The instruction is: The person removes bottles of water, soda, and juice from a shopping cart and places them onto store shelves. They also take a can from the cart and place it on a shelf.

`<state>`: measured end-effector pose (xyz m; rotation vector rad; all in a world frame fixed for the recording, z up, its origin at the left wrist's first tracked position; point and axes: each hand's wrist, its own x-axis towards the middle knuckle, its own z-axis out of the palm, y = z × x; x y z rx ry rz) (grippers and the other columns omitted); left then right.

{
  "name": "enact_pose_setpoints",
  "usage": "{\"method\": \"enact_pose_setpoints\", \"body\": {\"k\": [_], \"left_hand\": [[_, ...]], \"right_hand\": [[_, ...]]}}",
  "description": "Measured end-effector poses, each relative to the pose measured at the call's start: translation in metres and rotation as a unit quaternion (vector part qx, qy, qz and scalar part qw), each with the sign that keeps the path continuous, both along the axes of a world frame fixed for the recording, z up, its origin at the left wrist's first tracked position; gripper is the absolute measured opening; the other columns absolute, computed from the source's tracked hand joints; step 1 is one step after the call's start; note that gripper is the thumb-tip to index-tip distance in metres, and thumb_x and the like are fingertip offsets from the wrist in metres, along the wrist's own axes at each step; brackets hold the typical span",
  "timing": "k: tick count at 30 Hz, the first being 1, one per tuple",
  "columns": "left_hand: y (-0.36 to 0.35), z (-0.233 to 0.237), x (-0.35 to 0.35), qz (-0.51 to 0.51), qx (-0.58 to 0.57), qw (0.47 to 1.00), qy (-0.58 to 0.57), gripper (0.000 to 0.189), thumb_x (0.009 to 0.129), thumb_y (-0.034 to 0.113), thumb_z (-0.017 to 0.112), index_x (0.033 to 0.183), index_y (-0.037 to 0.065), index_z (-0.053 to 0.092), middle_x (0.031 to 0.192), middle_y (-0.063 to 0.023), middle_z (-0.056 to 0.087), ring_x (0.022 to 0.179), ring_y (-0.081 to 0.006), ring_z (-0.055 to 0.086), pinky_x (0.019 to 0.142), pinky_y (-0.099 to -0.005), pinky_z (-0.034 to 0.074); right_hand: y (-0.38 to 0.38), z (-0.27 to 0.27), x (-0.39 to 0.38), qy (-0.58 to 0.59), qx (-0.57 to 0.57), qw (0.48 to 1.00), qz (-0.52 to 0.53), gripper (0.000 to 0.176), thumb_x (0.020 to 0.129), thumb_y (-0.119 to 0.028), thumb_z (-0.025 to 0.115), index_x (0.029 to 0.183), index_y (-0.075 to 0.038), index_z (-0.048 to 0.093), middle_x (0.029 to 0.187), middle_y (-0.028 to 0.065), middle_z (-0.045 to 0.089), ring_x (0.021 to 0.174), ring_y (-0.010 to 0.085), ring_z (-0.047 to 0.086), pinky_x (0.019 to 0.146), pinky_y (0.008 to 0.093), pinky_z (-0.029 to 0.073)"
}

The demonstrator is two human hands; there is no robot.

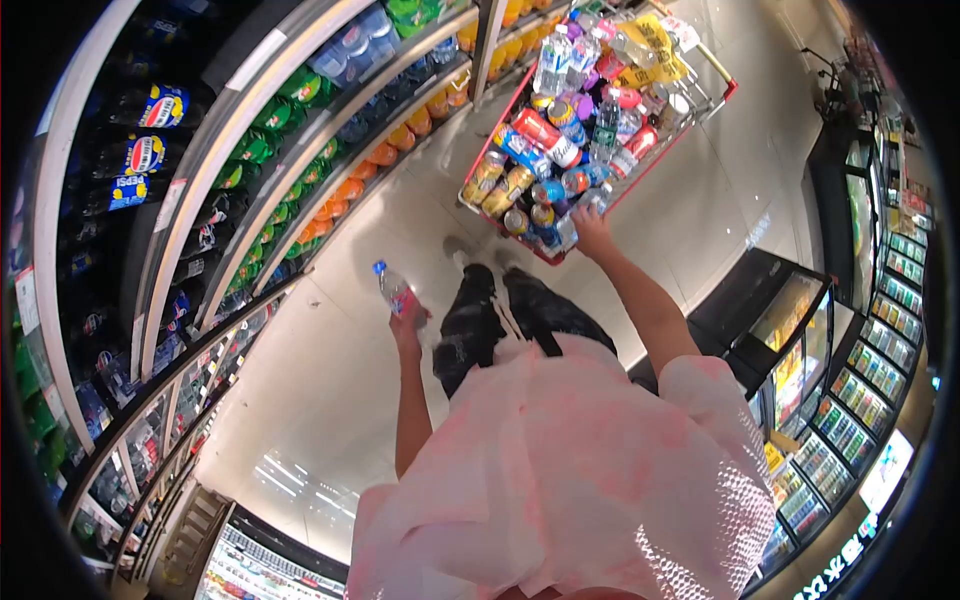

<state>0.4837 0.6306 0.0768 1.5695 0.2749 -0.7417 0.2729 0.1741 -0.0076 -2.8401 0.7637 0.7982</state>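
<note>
My left hand (408, 316) is closed round the lower part of a clear plastic bottle (391, 282) with a blue cap and a pinkish label. It holds the bottle low at my side, between the drink shelves and my legs. A shopping cart (612, 212) with red edges stands in front of me, piled with bottles and cans. At its near right corner, my right hand (592, 232) has its fingers curled on a clear bottle (598, 197) among the drinks. A big red bottle (546, 136) lies across the pile.
Drink shelves (300, 140) run along my left, stocked with cola, green and orange bottles. To my right stand a black display case (758, 305) and a long row of lit coolers (865, 370). A yellow bag (648, 52) lies at the cart's far end.
</note>
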Motion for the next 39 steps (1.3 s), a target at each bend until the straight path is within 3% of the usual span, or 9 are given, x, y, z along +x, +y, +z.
{"method": "enact_pose_setpoints", "body": {"k": [3, 5, 12, 15, 20, 24, 31, 34, 39], "left_hand": [[0.009, 0.003, -0.025, 0.057, 0.039, 0.998, 0.008, 0.039, 0.090, 0.036, 0.072, 0.105, 0.002, 0.062, 0.081, -0.0110, 0.069, 0.072, -0.0207, 0.068, 0.072, -0.0364, 0.055], [0.006, 0.002, -0.040, 0.096, 0.055, 0.994, 0.018, 0.040, 0.090, 0.036, 0.072, 0.107, 0.002, 0.061, 0.081, -0.0115, 0.068, 0.072, -0.0216, 0.068, 0.071, -0.0364, 0.056], [-0.052, 0.008, -0.090, 0.109, 0.038, 0.993, 0.003, 0.041, 0.091, 0.036, 0.073, 0.110, 0.002, 0.059, 0.081, -0.0119, 0.067, 0.072, -0.0223, 0.068, 0.070, -0.0369, 0.057], [-0.113, 0.009, -0.125, 0.150, 0.005, 0.989, 0.003, 0.040, 0.091, 0.032, 0.074, 0.111, 0.001, 0.059, 0.085, -0.0126, 0.068, 0.076, -0.0229, 0.069, 0.071, -0.0377, 0.057], [-0.261, 0.019, -0.193, 0.167, -0.019, 0.985, -0.023, 0.042, 0.089, 0.037, 0.076, 0.107, 0.001, 0.063, 0.087, -0.0125, 0.069, 0.075, -0.0233, 0.070, 0.072, -0.0364, 0.057], [-0.390, 0.056, -0.224, -0.007, -0.067, 0.998, 0.011, 0.032, 0.091, 0.025, 0.078, 0.107, 0.001, 0.064, 0.084, -0.0089, 0.070, 0.075, -0.0187, 0.070, 0.073, -0.0331, 0.056], [-0.517, 0.072, -0.246, -0.153, -0.152, 0.976, 0.043, 0.030, 0.088, 0.021, 0.080, 0.101, 0.000, 0.064, 0.079, -0.0090, 0.070, 0.069, -0.0166, 0.068, 0.068, -0.0305, 0.054], [-0.536, 0.080, -0.245, -0.151, -0.162, 0.974, 0.037, 0.030, 0.088, 0.026, 0.079, 0.093, 0.000, 0.066, 0.075, -0.0087, 0.070, 0.067, -0.0164, 0.067, 0.066, -0.0299, 0.052], [-0.548, 0.077, -0.222, -0.082, -0.128, 0.988, 0.018, 0.037, 0.089, 0.034, 0.075, 0.075, 0.001, 0.068, 0.070, -0.0075, 0.069, 0.064, -0.0155, 0.066, 0.064, -0.0298, 0.050]], "right_hand": [[-0.018, -0.020, 0.008, 0.103, -0.013, 0.980, 0.173, 0.071, 0.086, -0.031, 0.069, 0.153, -0.022, 0.045, 0.159, 0.0071, 0.041, 0.150, 0.0331, 0.031, 0.115, 0.0706, 0.022], [-0.026, -0.066, 0.005, 0.070, 0.008, 0.984, 0.162, 0.068, 0.087, -0.032, 0.070, 0.151, -0.024, 0.048, 0.156, 0.0061, 0.044, 0.149, 0.0304, 0.035, 0.114, 0.0763, 0.013], [-0.015, 0.001, 0.016, -0.029, 0.111, 0.986, 0.122, 0.055, 0.078, -0.025, 0.079, 0.128, -0.013, 0.060, 0.130, 0.0107, 0.057, 0.143, 0.0308, 0.040, 0.113, 0.0789, 0.014], [-0.024, 0.017, -0.021, -0.205, 0.151, 0.963, 0.091, 0.056, 0.075, -0.022, 0.082, 0.125, -0.009, 0.060, 0.133, 0.0128, 0.055, 0.140, 0.0307, 0.043, 0.116, 0.0659, 0.028], [-0.084, 0.048, -0.103, -0.318, 0.438, 0.832, -0.119, 0.047, 0.080, -0.013, 0.078, 0.123, -0.004, 0.059, 0.119, 0.0155, 0.065, 0.112, 0.0297, 0.064, 0.094, 0.0428, 0.052], [-0.157, 0.076, -0.166, -0.333, 0.490, 0.770, -0.238, 0.037, 0.086, -0.010, 0.073, 0.120, -0.003, 0.060, 0.098, 0.0123, 0.069, 0.086, 0.0236, 0.070, 0.078, 0.0363, 0.056], [-0.276, 0.077, -0.175, -0.317, 0.442, 0.793, -0.273, 0.029, 0.089, -0.011, 0.068, 0.116, -0.003, 0.061, 0.096, 0.0108, 0.069, 0.083, 0.0201, 0.068, 0.076, 0.0349, 0.055], [-0.311, 0.075, -0.143, -0.343, 0.437, 0.796, -0.240, 0.030, 0.086, -0.008, 0.067, 0.114, -0.002, 0.060, 0.093, 0.0152, 0.068, 0.084, 0.0274, 0.069, 0.077, 0.0376, 0.055], [-0.376, 0.097, -0.028, -0.384, 0.288, 0.875, -0.060, 0.034, 0.084, -0.010, 0.068, 0.115, -0.002, 0.058, 0.107, 0.0208, 0.062, 0.102, 0.0394, 0.061, 0.089, 0.0462, 0.051]]}}
